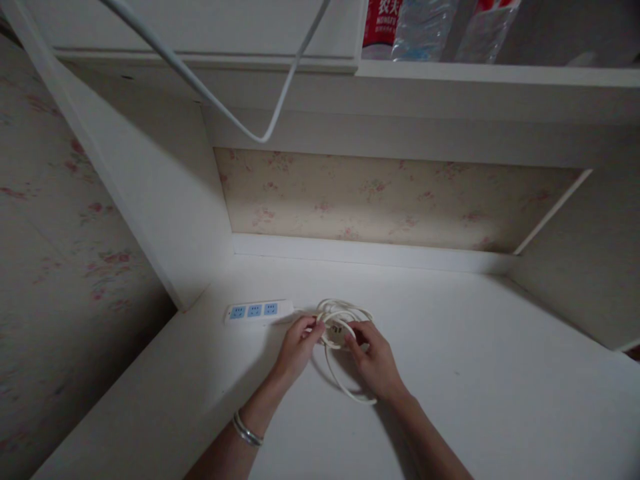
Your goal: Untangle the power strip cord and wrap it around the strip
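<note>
A white power strip [259,311] with three blue sockets lies on the white desktop, left of my hands. Its pale cord [345,307] runs from the strip's right end into a loose coil between my hands. With thumb and fingers pinched, my left hand [299,347] grips the coil's left side. On the right side, my right hand [373,357] has its fingers closed around the loops. Dark slots show on a pale piece [337,331] inside the coil; I cannot make out what it is. A loop of cord hangs toward me between my wrists.
A white desktop [500,373] reaches back to a low ledge [370,253] and flowered wallpaper. White side panels stand left and right. Overhead is a shelf [475,72] with plastic bottles [423,30]. A bent white rod or cable [263,139] hangs in front of the cabinet.
</note>
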`<state>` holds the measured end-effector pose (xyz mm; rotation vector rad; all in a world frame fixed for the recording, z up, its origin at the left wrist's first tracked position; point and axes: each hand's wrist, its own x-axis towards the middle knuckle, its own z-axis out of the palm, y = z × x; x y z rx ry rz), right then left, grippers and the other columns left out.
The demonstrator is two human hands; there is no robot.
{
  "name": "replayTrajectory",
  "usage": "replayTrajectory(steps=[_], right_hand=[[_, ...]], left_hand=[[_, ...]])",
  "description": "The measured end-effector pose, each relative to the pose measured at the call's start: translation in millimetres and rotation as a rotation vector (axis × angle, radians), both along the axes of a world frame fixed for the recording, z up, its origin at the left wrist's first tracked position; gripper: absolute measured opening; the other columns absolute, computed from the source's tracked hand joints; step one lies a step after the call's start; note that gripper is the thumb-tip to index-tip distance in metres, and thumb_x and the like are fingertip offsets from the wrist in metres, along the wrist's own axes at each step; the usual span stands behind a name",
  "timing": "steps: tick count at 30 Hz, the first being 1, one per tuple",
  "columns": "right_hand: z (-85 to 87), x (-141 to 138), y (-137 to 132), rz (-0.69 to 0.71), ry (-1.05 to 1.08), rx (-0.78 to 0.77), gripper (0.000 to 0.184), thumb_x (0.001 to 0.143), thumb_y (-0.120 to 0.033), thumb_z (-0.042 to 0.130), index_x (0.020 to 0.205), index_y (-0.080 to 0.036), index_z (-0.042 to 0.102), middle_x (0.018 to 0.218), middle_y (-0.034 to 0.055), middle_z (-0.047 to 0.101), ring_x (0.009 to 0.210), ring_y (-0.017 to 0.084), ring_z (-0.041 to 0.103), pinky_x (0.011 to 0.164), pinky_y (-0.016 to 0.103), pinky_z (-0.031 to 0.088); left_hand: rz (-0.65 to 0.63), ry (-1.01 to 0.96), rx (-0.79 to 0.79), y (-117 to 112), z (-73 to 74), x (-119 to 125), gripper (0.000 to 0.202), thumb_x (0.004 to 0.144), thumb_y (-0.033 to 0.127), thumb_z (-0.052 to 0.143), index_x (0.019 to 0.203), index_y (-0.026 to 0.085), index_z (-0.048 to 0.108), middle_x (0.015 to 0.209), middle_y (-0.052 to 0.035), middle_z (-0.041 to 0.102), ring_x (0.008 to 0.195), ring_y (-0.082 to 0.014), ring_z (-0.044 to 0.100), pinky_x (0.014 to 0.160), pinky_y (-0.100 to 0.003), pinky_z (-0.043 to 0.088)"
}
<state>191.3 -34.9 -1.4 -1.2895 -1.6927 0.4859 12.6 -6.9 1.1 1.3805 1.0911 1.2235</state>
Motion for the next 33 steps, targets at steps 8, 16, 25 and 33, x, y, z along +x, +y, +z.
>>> replayTrajectory(steps=[8, 16, 25, 33], right_hand=[[1.9, -0.7, -1.0, -0.021, 0.035, -0.062, 0.027, 0.090, -0.042, 0.048, 0.100, -0.022, 0.063, 0.091, 0.0034, 0.065, 0.074, 0.017, 0.058, 0.069, 0.029, 0.046], [1.6, -1.5, -0.9, -0.044, 0.041, -0.067, 0.028, 0.090, -0.042, 0.047, 0.103, -0.022, 0.061, 0.091, 0.0050, 0.065, 0.074, 0.018, 0.058, 0.068, 0.030, 0.048], [-1.8, 0.2, 0.4, -0.070, 0.053, -0.065, 0.029, 0.090, -0.042, 0.047, 0.107, -0.022, 0.058, 0.093, 0.0049, 0.063, 0.070, 0.016, 0.059, 0.066, 0.029, 0.049], [-1.6, -0.4, 0.2, -0.068, 0.028, -0.074, 0.029, 0.091, -0.041, 0.045, 0.107, -0.021, 0.058, 0.092, 0.0044, 0.063, 0.071, 0.016, 0.058, 0.067, 0.029, 0.048]], left_hand=[[-0.067, -0.251, -0.237, -2.5, 5.5, 1.8, 0.031, 0.079, 0.045, 0.061, 0.078, 0.014, 0.062, 0.067, 0.0002, 0.055, 0.057, -0.0088, 0.047, 0.052, -0.020, 0.035], [-0.088, -0.323, -0.260, -4.9, 10.2, 1.1, 0.026, 0.072, 0.035, 0.069, 0.089, 0.016, 0.069, 0.077, -0.0010, 0.060, 0.061, -0.0082, 0.047, 0.057, -0.021, 0.035], [-0.019, -0.285, -0.184, -4.9, 4.1, 3.7, 0.037, 0.071, 0.035, 0.072, 0.103, 0.018, 0.065, 0.083, -0.0016, 0.061, 0.060, -0.0072, 0.046, 0.055, -0.020, 0.035], [0.071, -0.214, -0.143, -5.5, 6.9, 4.5, 0.036, 0.070, 0.036, 0.073, 0.100, 0.018, 0.064, 0.082, 0.0003, 0.058, 0.058, -0.0069, 0.044, 0.053, -0.019, 0.034]])
